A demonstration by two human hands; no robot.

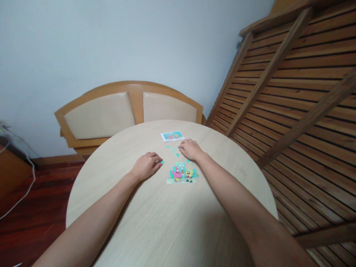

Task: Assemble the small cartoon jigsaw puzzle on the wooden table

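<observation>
A partly joined jigsaw puzzle (182, 173) with cartoon figures, one pink and one yellow, lies flat on the round table. To its left, my left hand (147, 165) rests on the tabletop, its fingers closed on a small teal puzzle piece (162, 162). My right hand (191, 149) is above the puzzle's far edge, fingers curled down by the loose teal pieces (172, 150); its fingertips are too small to show whether they hold one. Beyond the hands lies a picture card (172, 136) with the same cartoon scene.
The pale round table (155, 215) fills the middle. Behind it, a wooden headboard with cream panels (101, 116) leans at the wall. A large slatted wooden frame (289, 92) slants close along the right side. A white cable (32, 178) hangs at the left.
</observation>
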